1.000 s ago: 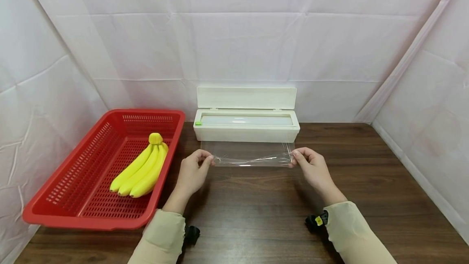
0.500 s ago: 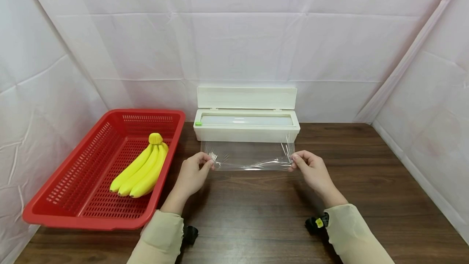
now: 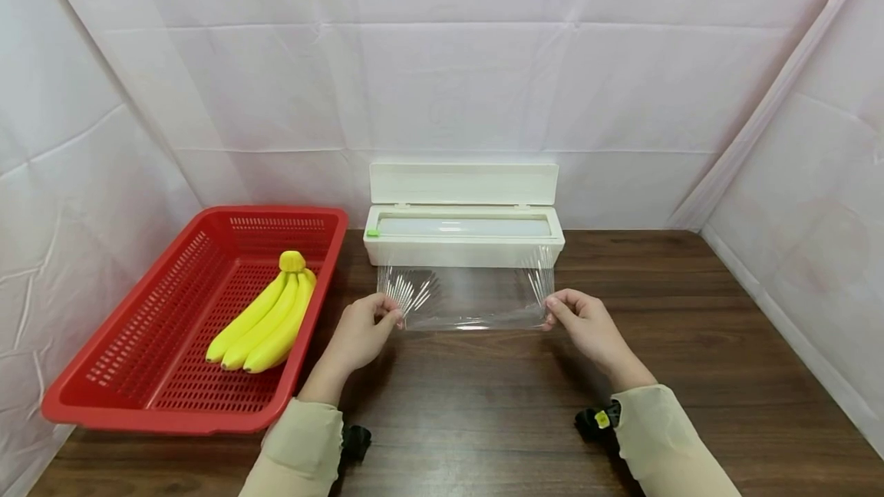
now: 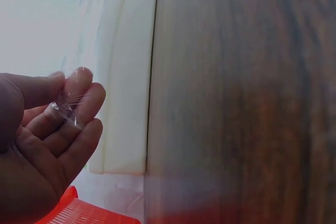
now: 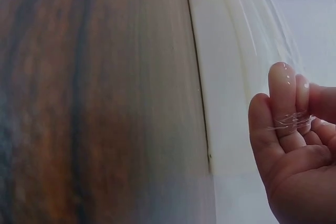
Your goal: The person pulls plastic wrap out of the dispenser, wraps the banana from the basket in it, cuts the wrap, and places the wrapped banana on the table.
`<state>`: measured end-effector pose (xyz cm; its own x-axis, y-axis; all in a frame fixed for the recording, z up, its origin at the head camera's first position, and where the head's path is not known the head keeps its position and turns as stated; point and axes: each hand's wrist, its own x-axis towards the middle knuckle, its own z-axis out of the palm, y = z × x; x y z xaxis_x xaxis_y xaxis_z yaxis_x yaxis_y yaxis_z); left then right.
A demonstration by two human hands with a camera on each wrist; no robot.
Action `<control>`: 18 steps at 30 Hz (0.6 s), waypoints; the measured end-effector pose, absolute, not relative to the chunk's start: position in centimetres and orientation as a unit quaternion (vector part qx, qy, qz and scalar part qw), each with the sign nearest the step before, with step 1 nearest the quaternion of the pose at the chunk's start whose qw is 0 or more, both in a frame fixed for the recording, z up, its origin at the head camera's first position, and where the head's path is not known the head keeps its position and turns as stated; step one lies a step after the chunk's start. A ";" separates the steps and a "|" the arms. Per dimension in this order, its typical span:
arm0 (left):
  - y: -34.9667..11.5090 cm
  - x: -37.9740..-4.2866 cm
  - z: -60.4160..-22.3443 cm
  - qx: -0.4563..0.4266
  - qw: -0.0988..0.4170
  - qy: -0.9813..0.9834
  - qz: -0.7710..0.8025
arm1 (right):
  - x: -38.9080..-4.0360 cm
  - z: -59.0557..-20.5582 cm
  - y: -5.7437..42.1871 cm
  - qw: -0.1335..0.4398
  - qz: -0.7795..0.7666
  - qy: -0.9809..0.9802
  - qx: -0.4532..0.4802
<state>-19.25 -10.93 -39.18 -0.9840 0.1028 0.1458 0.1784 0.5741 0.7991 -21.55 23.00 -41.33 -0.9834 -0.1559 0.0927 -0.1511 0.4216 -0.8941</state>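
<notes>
A clear sheet of plastic wrap (image 3: 476, 294) stretches out from a white wrap dispenser (image 3: 463, 251), whose lid (image 3: 463, 184) stands raised. My left hand (image 3: 364, 328) pinches the sheet's near left corner between thumb and fingers. At the near right corner, my right hand (image 3: 587, 328) pinches it the same way. Creases fan out from both corners. In the left wrist view, crumpled film (image 4: 68, 111) lies across the fingers of the left hand (image 4: 47, 140). The right wrist view has wrinkled film (image 5: 294, 120) over the fingers of the right hand (image 5: 299, 145).
A red plastic basket (image 3: 166, 420) stands at the left, holding a bunch of yellow bananas (image 3: 272, 320). A small green slider (image 3: 373, 233) sits on the dispenser's left end. White cloth (image 3: 442, 83) hangs behind and beside the dark wooden table (image 3: 470, 405).
Both hands have drawn slightly toward the body, and more film stretches from the dispenser. The creases at the left corner have spread. The basket and bananas stay put.
</notes>
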 end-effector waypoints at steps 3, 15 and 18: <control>-11.1 -19.2 -39.1 -0.079 0.025 -0.886 -0.457 | -21.5 -41.5 23.1 0.009 -0.522 0.847 -0.097; -11.2 -19.2 -39.2 -0.079 -0.007 -0.889 -0.450 | -21.3 -41.4 23.4 0.030 -0.520 0.846 -0.115; -11.3 -19.1 -39.2 -0.075 -0.013 -0.890 -0.449 | -21.3 -41.3 23.3 0.033 -0.519 0.847 -0.115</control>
<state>-19.11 -11.28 -39.23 -0.9883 0.1458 0.0439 0.1220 0.5850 0.8018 -21.26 23.32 -41.30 -0.9716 -0.2281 0.0633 -0.1599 0.4353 -0.8860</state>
